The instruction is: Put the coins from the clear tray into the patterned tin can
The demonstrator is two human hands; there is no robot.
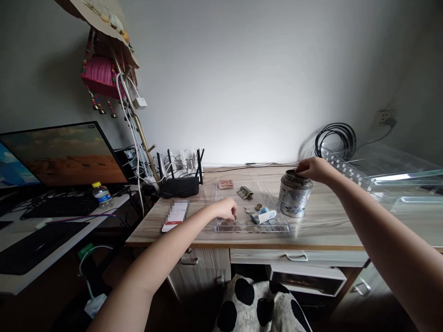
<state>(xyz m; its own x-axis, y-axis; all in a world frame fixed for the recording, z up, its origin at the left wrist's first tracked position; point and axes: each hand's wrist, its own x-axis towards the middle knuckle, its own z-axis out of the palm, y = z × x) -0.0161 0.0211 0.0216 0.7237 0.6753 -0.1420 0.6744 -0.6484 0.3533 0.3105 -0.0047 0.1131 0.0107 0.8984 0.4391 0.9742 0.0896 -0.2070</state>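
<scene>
A clear plastic tray (277, 229) lies on the wooden desk with several coins (252, 210), a folded banknote (245, 192), a red note (225, 183) and a bluish note (263, 215) in it. My left hand (225, 209) rests at the tray's near left corner, fingers curled down over coins there. A patterned round tin (295, 194) stands just right of the tray. My right hand (311, 169) is pinched together over the tin's open top; what it holds is hidden.
A phone with a red case (175, 216) lies left of the tray. Behind it stands a black router (180, 184). A monitor (64, 154), a keyboard and a water bottle (102, 194) are at the left. A clear box (391, 173) and coiled cable (335, 138) sit at the right.
</scene>
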